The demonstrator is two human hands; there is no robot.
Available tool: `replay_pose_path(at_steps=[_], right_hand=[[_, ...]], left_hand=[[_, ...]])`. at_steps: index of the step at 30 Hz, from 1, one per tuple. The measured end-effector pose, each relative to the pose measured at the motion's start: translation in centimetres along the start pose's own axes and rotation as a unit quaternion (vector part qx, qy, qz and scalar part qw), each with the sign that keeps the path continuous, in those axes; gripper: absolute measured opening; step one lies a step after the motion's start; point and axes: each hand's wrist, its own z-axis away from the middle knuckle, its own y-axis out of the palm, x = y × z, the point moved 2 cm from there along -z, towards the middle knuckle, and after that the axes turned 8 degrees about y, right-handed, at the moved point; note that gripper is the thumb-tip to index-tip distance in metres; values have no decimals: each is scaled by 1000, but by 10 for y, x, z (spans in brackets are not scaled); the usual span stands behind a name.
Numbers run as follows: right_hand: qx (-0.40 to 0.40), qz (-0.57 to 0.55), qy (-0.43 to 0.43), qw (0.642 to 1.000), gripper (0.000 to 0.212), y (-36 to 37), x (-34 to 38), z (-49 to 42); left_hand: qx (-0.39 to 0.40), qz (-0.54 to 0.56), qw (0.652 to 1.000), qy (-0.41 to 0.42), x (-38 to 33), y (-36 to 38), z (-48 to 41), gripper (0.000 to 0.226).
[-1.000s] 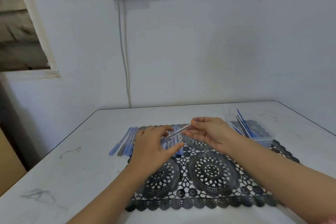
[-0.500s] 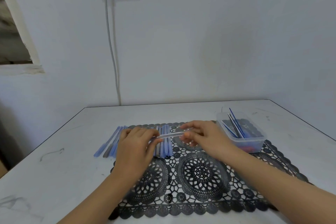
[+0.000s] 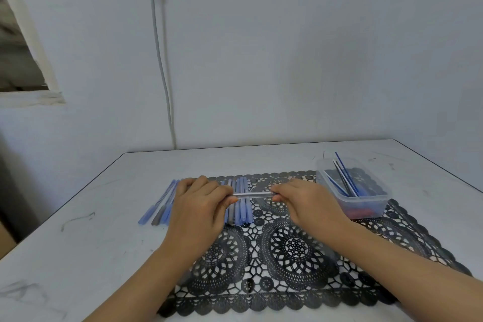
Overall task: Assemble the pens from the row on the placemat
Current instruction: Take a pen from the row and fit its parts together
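Note:
A clear pen barrel (image 3: 252,194) lies level between my hands, just above the black lace placemat (image 3: 292,246). My left hand (image 3: 201,206) pinches its left end and my right hand (image 3: 305,201) pinches its right end. Behind and under my left hand lies a row of blue and grey pens (image 3: 241,201), part on the placemat, with a few more pens (image 3: 159,204) on the bare table to the left. My left hand hides the middle of the row.
A clear plastic box (image 3: 352,188) with thin blue and black ink refills stands at the placemat's far right corner. The white table (image 3: 78,243) meets a white wall, and a cable (image 3: 162,65) hangs down it from a socket.
The barrel has turned from slanted to level and come lower over the row of pens. Both hands have kept their hold on its ends. The camera has tilted.

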Motion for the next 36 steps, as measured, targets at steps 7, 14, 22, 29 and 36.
replay_pose_path(at_steps=[7,14,22,29,36], right_hand=[[-26,-9,-26,999,29,-1,0,3],[-26,-11,-39,999,32,-4,1,3],[16,-36,-5,999,32,-1,1,8],[0,-110,37,993,15,-2,-1,8],[-22,-118,52,991,28,-4,3,8]], left_hand=[[14,9,1000,8,-1,0,-2,28],[27,22,999,-10,-2,-1,-3,29],[23,4,999,-21,1,-1,-1,36],[20,5,1000,-2,4,2,0,29],[10,21,999,26,3,-2,-1,28]])
